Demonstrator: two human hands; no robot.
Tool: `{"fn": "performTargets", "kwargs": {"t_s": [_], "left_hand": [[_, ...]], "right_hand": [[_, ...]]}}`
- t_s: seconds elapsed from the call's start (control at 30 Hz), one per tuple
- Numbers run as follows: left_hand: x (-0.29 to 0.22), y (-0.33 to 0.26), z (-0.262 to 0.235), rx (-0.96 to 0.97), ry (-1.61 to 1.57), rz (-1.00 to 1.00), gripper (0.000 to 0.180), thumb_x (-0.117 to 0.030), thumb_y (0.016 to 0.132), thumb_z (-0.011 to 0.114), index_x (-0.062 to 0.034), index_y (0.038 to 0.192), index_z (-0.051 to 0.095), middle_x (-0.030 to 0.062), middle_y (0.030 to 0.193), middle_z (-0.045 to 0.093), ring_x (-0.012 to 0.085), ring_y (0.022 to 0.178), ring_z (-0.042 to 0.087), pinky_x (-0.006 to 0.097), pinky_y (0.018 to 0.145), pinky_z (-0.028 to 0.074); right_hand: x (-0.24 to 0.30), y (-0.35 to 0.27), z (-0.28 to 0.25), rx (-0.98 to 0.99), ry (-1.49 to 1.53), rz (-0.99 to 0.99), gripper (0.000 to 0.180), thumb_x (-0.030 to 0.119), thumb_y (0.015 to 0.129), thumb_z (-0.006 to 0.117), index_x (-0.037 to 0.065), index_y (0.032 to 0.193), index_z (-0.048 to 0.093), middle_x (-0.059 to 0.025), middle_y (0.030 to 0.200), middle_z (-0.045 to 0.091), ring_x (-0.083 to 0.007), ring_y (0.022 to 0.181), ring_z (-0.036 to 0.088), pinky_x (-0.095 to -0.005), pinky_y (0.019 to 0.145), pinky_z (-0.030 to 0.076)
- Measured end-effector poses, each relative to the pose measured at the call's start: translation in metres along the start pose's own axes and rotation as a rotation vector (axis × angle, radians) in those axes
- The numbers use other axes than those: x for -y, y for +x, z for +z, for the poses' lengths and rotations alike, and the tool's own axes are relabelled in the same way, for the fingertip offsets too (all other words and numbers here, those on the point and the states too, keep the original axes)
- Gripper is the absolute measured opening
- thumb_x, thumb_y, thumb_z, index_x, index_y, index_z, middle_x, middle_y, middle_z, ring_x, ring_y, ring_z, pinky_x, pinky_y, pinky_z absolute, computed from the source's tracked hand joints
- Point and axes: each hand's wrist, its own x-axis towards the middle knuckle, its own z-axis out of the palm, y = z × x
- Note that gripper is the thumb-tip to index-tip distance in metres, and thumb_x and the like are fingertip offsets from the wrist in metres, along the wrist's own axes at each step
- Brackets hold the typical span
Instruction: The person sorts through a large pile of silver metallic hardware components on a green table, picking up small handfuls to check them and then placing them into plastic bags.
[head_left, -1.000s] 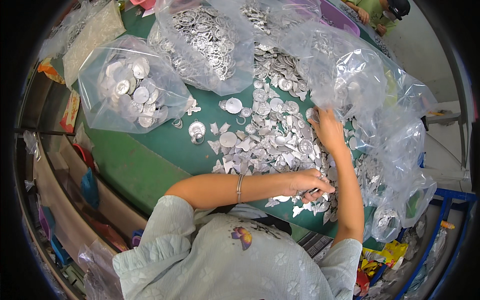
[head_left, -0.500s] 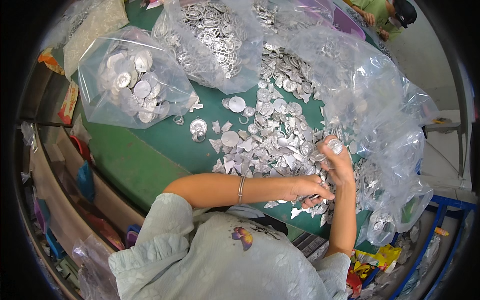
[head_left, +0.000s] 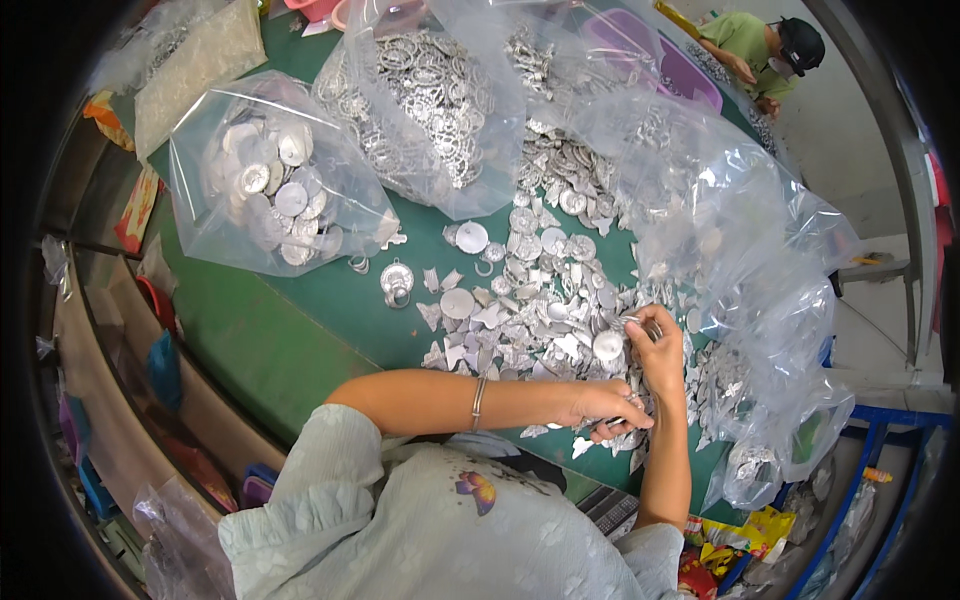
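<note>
Silver-coloured metal pieces (head_left: pixel 655 329) are clamped between the thumb and fingers of my right hand (head_left: pixel 660 352), low over the right part of a loose pile (head_left: pixel 560 285) of similar pieces. A pale round disc (head_left: pixel 607 346) lies just beside those fingertips; whether they touch it, I cannot tell. Nearer my body, my left hand (head_left: pixel 605 402) is curled in a closed grip around grey metal bits (head_left: pixel 614 421), mostly hidden by the fingers; a bracelet (head_left: pixel 478 403) circles that forearm. The pile spreads across a green bench (head_left: pixel 275 320). Beyond it, to the left, sit a clear bag of discs (head_left: pixel 355 215) and a clear bag of openwork pieces (head_left: pixel 495 190); crumpled clear plastic (head_left: pixel 770 265) covers the right side. Farther off are a purple tub (head_left: pixel 695 85) and a person in a green top (head_left: pixel 738 38).
</note>
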Motion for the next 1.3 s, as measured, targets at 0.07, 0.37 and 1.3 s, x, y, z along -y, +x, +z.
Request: {"fn": "performTargets", "kwargs": {"t_s": [0.07,0.37,1.3], "left_hand": [[0.001,0.000,-0.001,0.010,-0.012,0.013,0.032,-0.026,0.080,0.062,-0.0073,0.061,0.045,0.0001,0.051,0.037,0.0083,0.038,0.030,0.025,0.036,0.024],[0.005,0.000,0.002,0.081,0.109,-0.070,0.031,-0.030,0.081,0.060,-0.0077,0.064,0.048,-0.0015,0.051,0.038,0.0064,0.039,0.032,0.023,0.035,0.025],[0.010,0.000,0.003,0.222,0.147,-0.206,0.033,-0.030,0.081,0.061,-0.0046,0.065,0.046,-0.0013,0.055,0.038,0.0052,0.039,0.026,0.022,0.036,0.018]], "right_hand": [[0.007,-0.002,-0.003,0.035,0.507,0.192,0.011,0.006,0.081,0.056,0.004,0.089,0.050,-0.0019,0.072,0.047,-0.0077,0.061,0.041,-0.0186,0.043,0.030],[0.031,-0.018,-0.009,0.160,0.299,0.257,0.013,0.006,0.075,0.063,0.002,0.085,0.055,0.0004,0.067,0.050,-0.0114,0.063,0.050,-0.0209,0.044,0.036],[0.002,-0.041,0.003,-0.204,-0.618,-0.293,0.029,0.017,0.065,0.073,0.000,0.081,0.056,-0.0124,0.074,0.057,-0.0309,0.064,0.054,-0.0348,0.060,0.043]]}}
